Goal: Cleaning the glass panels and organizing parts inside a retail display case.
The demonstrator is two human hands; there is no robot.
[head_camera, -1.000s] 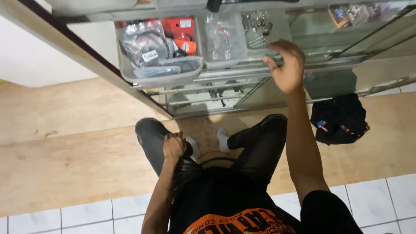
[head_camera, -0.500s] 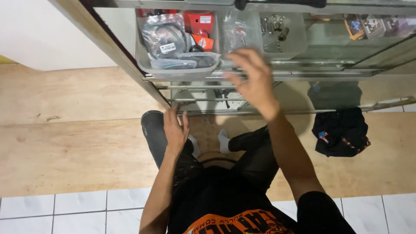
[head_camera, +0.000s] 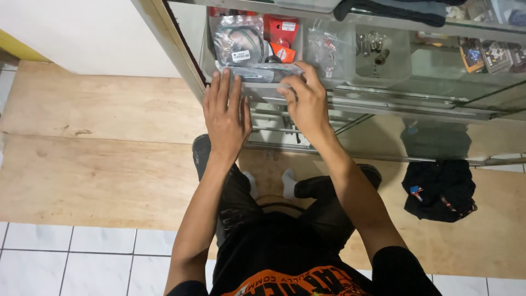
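Head view: the left hand [head_camera: 226, 116] is lying flat, fingers spread, on the near rim of a clear plastic bin [head_camera: 257, 87] on the glass cabinet's shelf [head_camera: 416, 101], seemingly steadying it. The right hand [head_camera: 307, 103] is curling over the same rim, pinching a flat clear packet [head_camera: 268, 71]. Bagged cables [head_camera: 238, 41] are filling the bin's far-left part.

A small shop is suggested by a glass display case [head_camera: 438, 93] with metal rails, in which clear bins [head_camera: 378, 55] of small metal hardware and bagged, red-carded goods [head_camera: 279, 33] are kept above a plywood floor [head_camera: 109, 164].
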